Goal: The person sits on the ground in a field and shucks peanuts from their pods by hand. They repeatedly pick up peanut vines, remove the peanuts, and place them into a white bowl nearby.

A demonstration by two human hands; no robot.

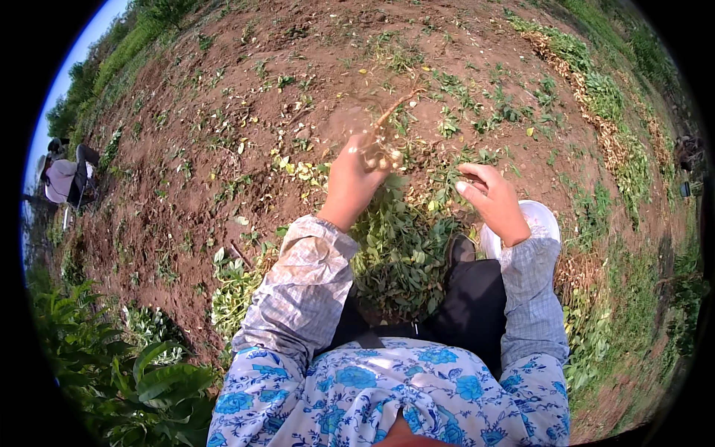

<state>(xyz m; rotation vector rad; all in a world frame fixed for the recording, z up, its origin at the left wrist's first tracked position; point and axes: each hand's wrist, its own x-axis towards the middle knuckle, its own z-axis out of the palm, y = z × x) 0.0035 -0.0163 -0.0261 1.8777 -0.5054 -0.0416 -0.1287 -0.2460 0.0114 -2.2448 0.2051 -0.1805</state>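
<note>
My left hand (354, 182) is closed around a peanut plant (391, 160), held upside down. Its tan root points up and away, and pale pods cluster beside my fingers. The leafy part hangs beneath the hand, over a heap of green peanut plants (398, 257) between my legs. To the right, my right hand (490, 195) is held apart from the plant, thumb and forefinger bent with a small gap between them. Nothing shows in that gap. Green leaves lie on the soil behind its fingertips.
A white, round-edged tub-like thing (547, 220) is partly hidden behind my right wrist. Loose leaves litter the brown soil (186, 134). Along the right runs a row of pulled plants (607, 112). Another person (63, 179) sits far left. A leafy bush (141, 372) fills the lower left.
</note>
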